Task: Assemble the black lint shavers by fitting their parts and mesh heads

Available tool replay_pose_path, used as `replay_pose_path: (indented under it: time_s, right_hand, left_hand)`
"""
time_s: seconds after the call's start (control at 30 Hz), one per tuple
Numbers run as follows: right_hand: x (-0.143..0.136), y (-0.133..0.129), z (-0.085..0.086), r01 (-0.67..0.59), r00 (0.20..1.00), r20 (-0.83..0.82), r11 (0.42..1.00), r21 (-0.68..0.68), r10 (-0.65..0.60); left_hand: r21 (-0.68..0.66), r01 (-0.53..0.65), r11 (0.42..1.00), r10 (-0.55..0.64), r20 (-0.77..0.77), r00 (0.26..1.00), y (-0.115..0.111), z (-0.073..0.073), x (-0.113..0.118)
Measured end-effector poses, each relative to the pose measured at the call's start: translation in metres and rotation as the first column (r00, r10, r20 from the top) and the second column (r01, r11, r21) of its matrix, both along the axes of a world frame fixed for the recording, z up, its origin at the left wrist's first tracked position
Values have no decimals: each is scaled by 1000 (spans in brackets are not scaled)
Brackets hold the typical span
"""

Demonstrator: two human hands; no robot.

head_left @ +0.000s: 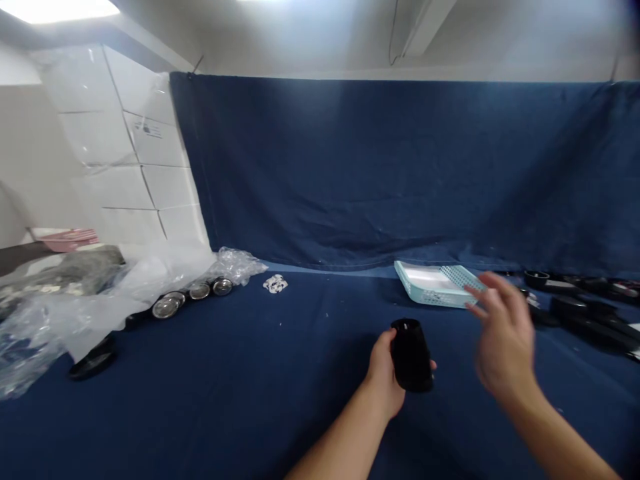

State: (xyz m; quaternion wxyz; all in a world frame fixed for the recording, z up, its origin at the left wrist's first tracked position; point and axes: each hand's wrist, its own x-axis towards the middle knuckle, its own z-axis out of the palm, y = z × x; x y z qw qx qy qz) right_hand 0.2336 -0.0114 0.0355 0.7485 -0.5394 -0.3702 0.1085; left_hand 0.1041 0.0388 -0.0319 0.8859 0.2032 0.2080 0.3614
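Observation:
My left hand (387, 380) is wrapped around a black cylindrical part (411, 357), dark and smooth, held tilted above the blue cloth. Its upper end shows a rim with a small pale spot; what lies inside cannot be made out. To the right, my right hand (503, 340) is raised with fingers apart and nothing visible in them, slightly blurred. Just beyond those fingers sits a light-blue perforated basket (440, 298) with something white inside.
Black parts (595, 320) crowd the right side. Along the left lie round silver-faced black pieces (169, 305), clear plastic wrap (55, 333) and a black round part (93, 360). A small white patterned clump (275, 284) rests near the back. White boxes (135, 147) are stacked beside the blue curtain (350, 167).

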Motion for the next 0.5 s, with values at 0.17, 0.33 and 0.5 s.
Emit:
replay_pose_path:
  time_s: [0.17,0.33,0.5]
  right_hand:
    - [12,28,-46,-351,908,-326,903,-247,264]
    - [1,25,-63,-588,779,-418,776,-230,467]
    - [-4,23,-59,-642,741,-422,736,-215,523]
  left_hand:
    - [-34,-52,998,51,-34,998,4,-2,3]
    - [-28,-151,988,150,-29,988,6,0,5]
    - [-40,-141,989,139,-47,989,5,4,5]
